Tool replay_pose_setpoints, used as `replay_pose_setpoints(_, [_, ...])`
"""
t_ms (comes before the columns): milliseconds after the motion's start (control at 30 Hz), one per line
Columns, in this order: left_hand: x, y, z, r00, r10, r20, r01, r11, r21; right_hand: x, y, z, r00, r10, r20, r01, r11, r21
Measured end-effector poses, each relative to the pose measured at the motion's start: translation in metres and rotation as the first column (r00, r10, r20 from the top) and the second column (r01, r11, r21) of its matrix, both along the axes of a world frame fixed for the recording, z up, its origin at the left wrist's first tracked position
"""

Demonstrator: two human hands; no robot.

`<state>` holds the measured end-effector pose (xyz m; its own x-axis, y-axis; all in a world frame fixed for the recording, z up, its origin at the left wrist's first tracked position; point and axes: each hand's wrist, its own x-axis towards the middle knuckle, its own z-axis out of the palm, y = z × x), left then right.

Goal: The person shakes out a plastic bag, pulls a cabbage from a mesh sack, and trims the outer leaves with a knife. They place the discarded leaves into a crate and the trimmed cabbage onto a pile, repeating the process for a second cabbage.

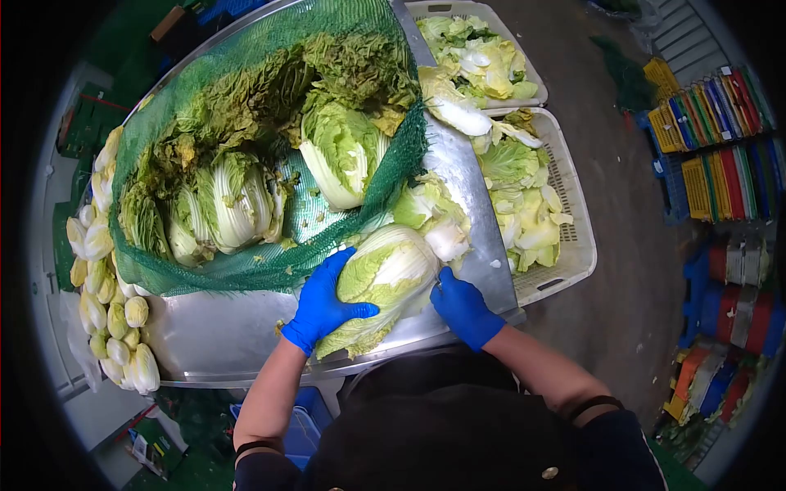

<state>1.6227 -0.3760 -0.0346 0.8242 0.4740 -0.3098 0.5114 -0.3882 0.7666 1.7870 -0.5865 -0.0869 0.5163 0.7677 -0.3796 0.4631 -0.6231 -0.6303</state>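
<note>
A napa cabbage lies on its side at the front of the metal table, its white base toward the right. My left hand, in a blue glove, grips its leafy side with the thumb laid across the leaves. My right hand, also gloved, is closed beside the cabbage's base; what its fingers hold is hidden. Just behind the base lie loose cabbage leaves. Farther back, a green mesh net surrounds several untrimmed cabbages with wilted, brownish outer leaves.
Two white crates with leaves stand beyond the steel table's right edge. Cleaner cabbages are piled along its left end. Stacks of coloured folded crates stand on the floor at far right. A blue container is below the table.
</note>
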Motion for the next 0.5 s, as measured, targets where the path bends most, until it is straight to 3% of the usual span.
replay_pose_setpoints(33, [0.000,0.001,0.000,1.000,0.016,0.002,-0.016,0.998,-0.054,-0.001,0.001,0.004,1.000,0.015,0.005,-0.015,0.993,-0.114])
replay_pose_setpoints(100, [0.004,0.007,0.000,0.999,0.042,0.007,-0.041,0.994,-0.106,0.001,0.009,0.013,0.999,0.015,0.036,-0.011,0.992,-0.125])
replay_pose_setpoints(167, [0.009,0.020,-0.002,0.997,0.075,-0.014,-0.076,0.954,-0.292,0.002,0.018,0.010,0.998,0.012,0.067,-0.003,0.991,-0.132])
replay_pose_setpoints(233, [0.018,0.031,-0.004,0.996,0.088,0.004,-0.080,0.929,-0.361,0.008,0.030,0.000,0.996,-0.076,0.049,0.074,0.996,0.054])
replay_pose_setpoints(300, [0.027,0.033,0.010,0.990,0.138,-0.022,-0.128,0.832,-0.540,0.017,0.043,0.003,0.996,-0.053,0.077,0.051,0.998,0.038])
replay_pose_setpoints(367, [0.024,0.022,0.020,0.993,0.120,-0.022,-0.113,0.843,-0.526,0.016,0.033,0.012,0.992,-0.041,0.122,0.039,0.999,0.019])
replay_pose_setpoints(467, [0.007,0.010,0.005,1.000,0.003,-0.007,-0.004,0.989,-0.151,0.010,0.020,0.023,0.990,0.035,0.140,-0.031,0.999,-0.031])
replay_pose_setpoints(500, [0.008,0.009,0.006,1.000,0.001,-0.002,-0.001,0.988,-0.151,0.011,0.014,0.028,0.987,0.059,0.149,-0.048,0.996,-0.080])
